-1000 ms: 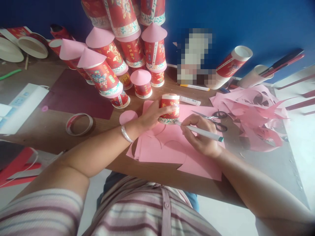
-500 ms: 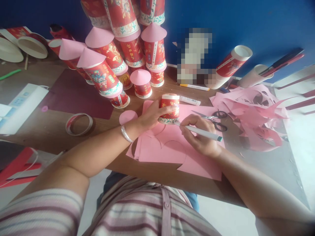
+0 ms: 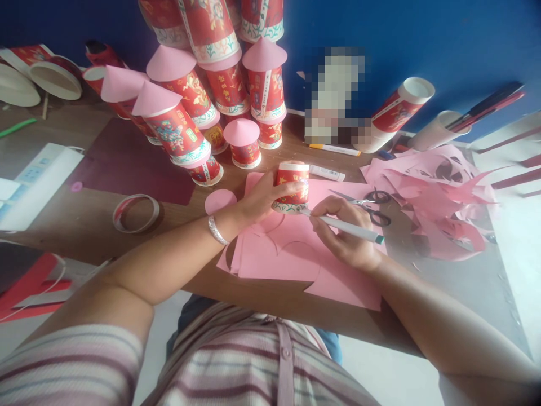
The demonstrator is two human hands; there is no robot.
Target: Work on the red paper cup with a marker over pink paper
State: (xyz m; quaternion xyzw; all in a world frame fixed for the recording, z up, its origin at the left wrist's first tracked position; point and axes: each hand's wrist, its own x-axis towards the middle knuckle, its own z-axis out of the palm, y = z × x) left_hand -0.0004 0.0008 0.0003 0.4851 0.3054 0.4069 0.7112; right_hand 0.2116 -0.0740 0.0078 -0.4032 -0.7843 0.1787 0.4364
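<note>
A small red paper cup [image 3: 293, 185] stands upside down on a stack of pink paper sheets [image 3: 296, 254]. My left hand [image 3: 264, 198] is wrapped round the cup and holds it down; a silver bracelet sits on that wrist. My right hand [image 3: 344, 231] grips a white pen [image 3: 349, 228] with a green end, its tip touching the paper at the cup's rim. Curved cut-outs show in the pink sheets just below the cup.
Scissors [image 3: 369, 204] lie right of the cup, beside a heap of pink paper scraps [image 3: 435, 194]. A tower of red cups with pink cone tops [image 3: 211, 96] rises behind. A pink paper disc [image 3: 220, 200], a tape ring [image 3: 136, 213], a glue stick [image 3: 326, 173] and a white power strip [image 3: 38, 183] lie around.
</note>
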